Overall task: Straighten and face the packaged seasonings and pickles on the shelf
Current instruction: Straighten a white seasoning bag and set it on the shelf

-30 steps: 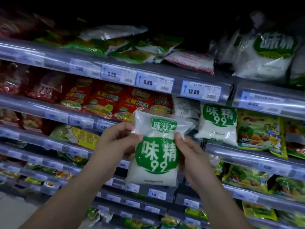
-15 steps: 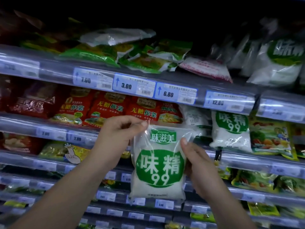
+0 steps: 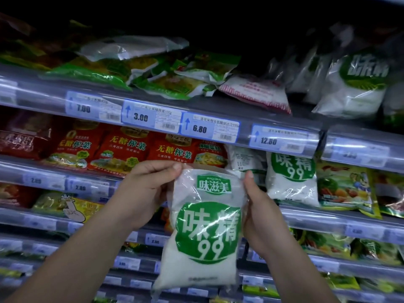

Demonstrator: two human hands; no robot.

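Note:
I hold a clear bag of white seasoning crystals point(image 3: 205, 228) with a green round label marked 99, upright and facing me, in front of the shelves. My left hand point(image 3: 144, 193) pinches its top left corner between thumb and fingers. My right hand point(image 3: 260, 213) grips its right edge, fingers behind the bag. A matching bag point(image 3: 290, 178) stands on the second shelf to the right, with another bag point(image 3: 242, 160) turned back-side out beside it.
Red pickle packets point(image 3: 122, 149) line the second shelf at left. Green packets point(image 3: 153, 73) lie flat and untidy on the top shelf, large white bags point(image 3: 354, 84) at its right. Yellow-green packets point(image 3: 345, 189) stand at far right. Price rails point(image 3: 196, 125) front every shelf.
The held bag has shifted slightly right and lower in view, staying upright. The camera has turned a little left and up, so the shelves slid rightward. Both hands keep their hold.

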